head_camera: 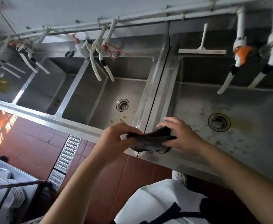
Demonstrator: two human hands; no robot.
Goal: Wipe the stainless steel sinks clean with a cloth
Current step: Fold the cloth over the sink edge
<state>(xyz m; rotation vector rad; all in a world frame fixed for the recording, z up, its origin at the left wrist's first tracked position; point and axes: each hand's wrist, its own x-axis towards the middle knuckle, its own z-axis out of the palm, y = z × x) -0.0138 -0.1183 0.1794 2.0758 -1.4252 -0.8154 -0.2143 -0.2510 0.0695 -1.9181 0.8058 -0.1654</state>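
- Both hands hold a dark cloth (150,141) over the near rim where two sinks meet. The left hand (116,139) pinches its left end; the right hand (179,135) grasps its right end, fingers over the top and thumb below.
- The cloth hangs bunched between the hands, above the steel, and seems not yet pressed to any surface.
- The step in hand looks like readying the cloth: folding or gathering it into a pad before wiping.
- The right sink (239,101) shows yellowish spots and smears on its floor around the drain (219,122). The middle sink (100,94) has orange-brown drips near its near right corner.
- The next move probably calls for lowering the cloth into one basin, most likely the right one just beside the right hand, and pressing it flat on the stains.
- A white squeegee (203,46) rests on the far ledge; taps (100,62) hang over the basins, well apart from the hands.
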